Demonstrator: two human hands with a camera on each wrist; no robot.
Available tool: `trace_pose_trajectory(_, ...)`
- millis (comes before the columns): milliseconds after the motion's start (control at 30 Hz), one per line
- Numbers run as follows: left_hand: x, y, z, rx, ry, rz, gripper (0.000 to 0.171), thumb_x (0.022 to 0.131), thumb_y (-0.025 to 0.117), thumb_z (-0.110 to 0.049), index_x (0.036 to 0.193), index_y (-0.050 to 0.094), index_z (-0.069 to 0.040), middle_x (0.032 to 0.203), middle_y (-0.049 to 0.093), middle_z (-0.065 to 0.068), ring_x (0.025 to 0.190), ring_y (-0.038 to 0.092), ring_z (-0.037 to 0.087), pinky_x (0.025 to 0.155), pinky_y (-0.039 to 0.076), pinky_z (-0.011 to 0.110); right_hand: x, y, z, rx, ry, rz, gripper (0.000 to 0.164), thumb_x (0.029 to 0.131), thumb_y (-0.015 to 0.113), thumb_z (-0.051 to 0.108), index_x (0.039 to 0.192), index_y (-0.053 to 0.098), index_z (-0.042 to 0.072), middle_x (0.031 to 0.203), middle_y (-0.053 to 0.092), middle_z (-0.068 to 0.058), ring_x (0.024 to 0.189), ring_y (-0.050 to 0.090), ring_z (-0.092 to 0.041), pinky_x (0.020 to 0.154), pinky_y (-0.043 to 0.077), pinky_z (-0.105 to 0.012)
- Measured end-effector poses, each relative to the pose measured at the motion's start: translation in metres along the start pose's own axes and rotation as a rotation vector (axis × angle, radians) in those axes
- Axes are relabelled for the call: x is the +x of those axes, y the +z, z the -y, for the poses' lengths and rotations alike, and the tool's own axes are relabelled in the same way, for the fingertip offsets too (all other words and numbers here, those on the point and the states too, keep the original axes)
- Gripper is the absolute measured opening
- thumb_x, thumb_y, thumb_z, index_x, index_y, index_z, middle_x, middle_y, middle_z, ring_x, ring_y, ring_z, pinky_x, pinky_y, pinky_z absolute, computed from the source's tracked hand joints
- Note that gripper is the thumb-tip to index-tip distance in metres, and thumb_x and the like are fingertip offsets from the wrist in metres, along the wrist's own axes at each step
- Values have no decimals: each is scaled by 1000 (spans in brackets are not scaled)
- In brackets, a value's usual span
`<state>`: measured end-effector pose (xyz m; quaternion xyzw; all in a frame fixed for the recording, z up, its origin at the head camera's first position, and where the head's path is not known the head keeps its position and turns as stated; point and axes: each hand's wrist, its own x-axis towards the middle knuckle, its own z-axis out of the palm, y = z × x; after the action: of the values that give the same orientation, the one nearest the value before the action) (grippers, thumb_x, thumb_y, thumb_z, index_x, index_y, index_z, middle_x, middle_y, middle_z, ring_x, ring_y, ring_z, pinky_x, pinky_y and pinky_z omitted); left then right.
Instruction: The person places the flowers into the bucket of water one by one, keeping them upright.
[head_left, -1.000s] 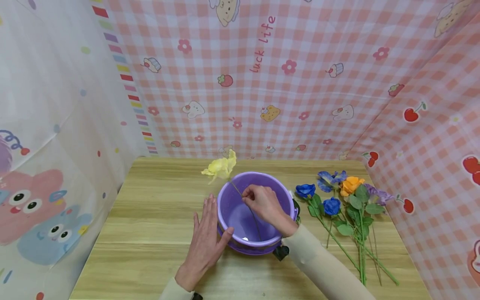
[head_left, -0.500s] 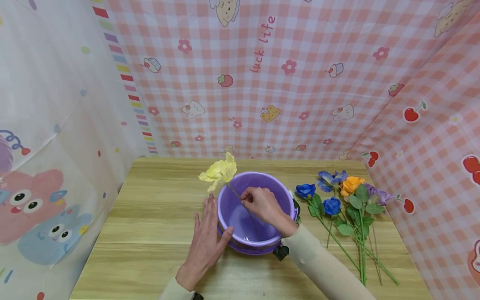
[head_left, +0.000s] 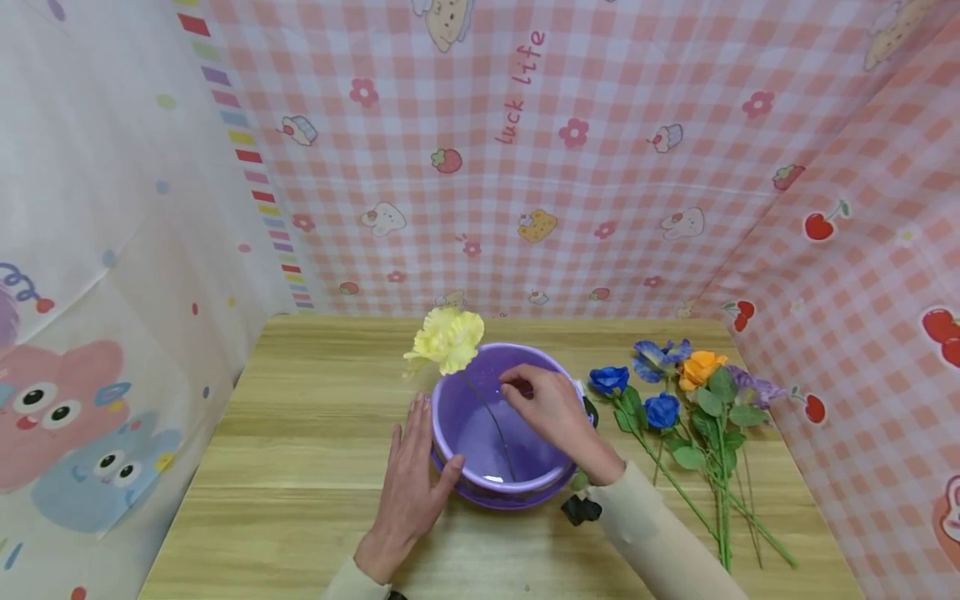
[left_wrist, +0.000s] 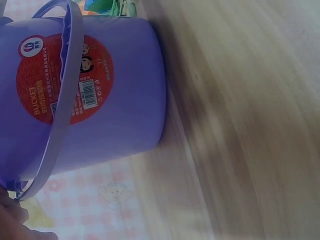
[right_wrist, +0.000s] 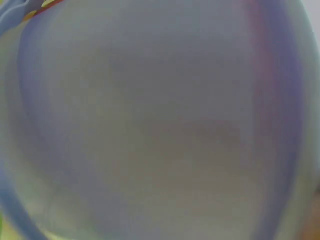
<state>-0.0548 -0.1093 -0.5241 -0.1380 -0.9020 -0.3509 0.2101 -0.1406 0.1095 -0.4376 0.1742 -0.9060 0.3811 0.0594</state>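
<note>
A purple bucket (head_left: 471, 477) stands upright on the wooden table. Inside it leans a yellow flower (head_left: 448, 340), its thin dark stem slanting down to the bottom and its bloom above the far left rim. My right hand (head_left: 551, 412) hovers over the bucket, thumb and fingers loosely bent, a little right of the stem and holding nothing. Against the bucket's left side, my left hand (head_left: 412, 483) rests with fingers extended and thumb at the rim. The left wrist view shows the bucket's side with a red round label (left_wrist: 37, 75) and its handle (left_wrist: 62, 107) hanging down.
Right of the bucket lie several artificial flowers on the table (head_left: 300, 467): blue roses (head_left: 663, 412), an orange rose (head_left: 702, 370) and purple blooms (head_left: 756, 389), with long green stems towards the front. Patterned cloth (head_left: 637, 192) stands behind and at both sides.
My right hand has let go of the flower stem and drawn back to the right. The yellow bloom has turned and now leans by itself. My left hand has stayed beside the bucket.
</note>
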Motion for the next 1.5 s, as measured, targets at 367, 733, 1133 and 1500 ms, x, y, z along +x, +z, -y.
trace_pose_trajectory(367,-4,3,4,31,39,-19,90,106,35,-65,160,26,6,167,25,25,154,27,37,129,5,40,-30,-30,-22,204,-1,-227,14,99,72,13,109,78,5,104,77,-7,99,75,-24,82,64,-31)
trace_pose_trajectory(733,-2,-1,0,30,16,28,93,105,33,-68,162,22,4,168,22,24,155,23,35,127,13,54,-58,-55,-47,323,41,-404,16,99,68,1,113,76,1,107,76,-15,93,71,-4,80,58,-12)
trace_pose_trajectory(1133,-2,-1,1,35,15,26,92,105,33,-67,161,23,5,167,23,26,155,24,36,122,21,64,-81,-56,-93,449,215,-417,21,103,66,12,115,74,-3,105,75,-20,87,73,-8,75,61,-19)
trace_pose_trajectory(1500,-4,-2,0,24,8,41,91,105,36,-66,162,20,4,169,19,23,155,23,37,122,20,64,-95,-42,-129,387,341,-292,37,104,66,30,119,71,-3,109,74,-22,88,71,-4,79,63,-25)
